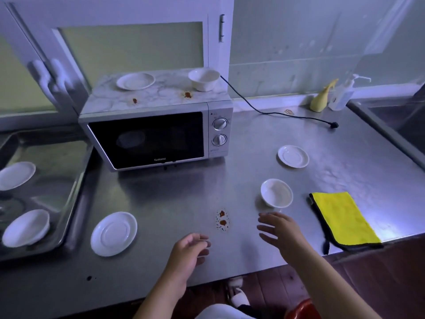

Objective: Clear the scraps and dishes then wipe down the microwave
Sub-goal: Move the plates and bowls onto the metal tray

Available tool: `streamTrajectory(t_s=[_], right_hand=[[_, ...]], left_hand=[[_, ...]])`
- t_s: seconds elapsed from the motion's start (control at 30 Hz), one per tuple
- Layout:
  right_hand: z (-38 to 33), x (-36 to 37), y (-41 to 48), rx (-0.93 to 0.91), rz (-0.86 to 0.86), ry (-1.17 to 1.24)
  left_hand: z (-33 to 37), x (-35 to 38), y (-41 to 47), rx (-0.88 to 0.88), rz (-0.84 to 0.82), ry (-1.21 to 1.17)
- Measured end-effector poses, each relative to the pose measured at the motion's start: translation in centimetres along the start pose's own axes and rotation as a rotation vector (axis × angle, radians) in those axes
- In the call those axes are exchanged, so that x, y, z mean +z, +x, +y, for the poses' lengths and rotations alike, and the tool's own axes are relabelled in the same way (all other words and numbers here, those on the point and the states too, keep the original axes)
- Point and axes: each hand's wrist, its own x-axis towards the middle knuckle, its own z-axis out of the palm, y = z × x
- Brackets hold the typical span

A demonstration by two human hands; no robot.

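Counter (184, 192), seen from above. I found bare steel lane between microwave (147, 137) front and my left hand (188, 252), right hand (280, 229); sauce spots (222, 218) lay flat in it, no hindrance. Right side: near bowl (276, 193) stood just ahead of right hand, right saucer (293, 156) beyond it, yellow cloth (342, 218) at front edge, apart from both. Left side: left saucer (113, 233) sat near tray (76, 180) rim, gap between. Rear right: power cord (276, 112) trailed across steel, plug lying loose. Microwave roof: top plate (135, 81) and top bowl (203, 79) stood well apart, bare marbled strip between.
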Motion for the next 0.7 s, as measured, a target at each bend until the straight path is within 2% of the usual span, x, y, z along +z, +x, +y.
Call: streamTrajectory(t_s=[0.13,0.27,0.37,0.47,0.63,0.7], right_hand=[[-2.0,-1.8,4.8,0.037,0.006,0.022],[-3.1,-5.5,10.0,-0.056,0.151,-0.109],[-2.4,-9.8,13.7,-0.211,0.402,-0.443],[-1.3,-14.3,16.4,-0.189,0.564,-0.747],[1.7,-19.4,18.7,0.043,0.419,-1.117],[3.3,-20.3,19.1,0.065,0.384,-1.182]], left_hand=[[0.4,1.7,1.6,-0.051,0.057,-0.003],[1.2,4.3,3.4,-0.077,0.062,0.027],[1.4,6.8,4.7,-0.117,0.046,0.033],[1.3,9.3,5.8,-0.150,0.029,0.044],[1.4,11.9,6.8,-0.182,0.007,0.076],[1.7,12.6,7.0,-0.184,0.008,0.086]])
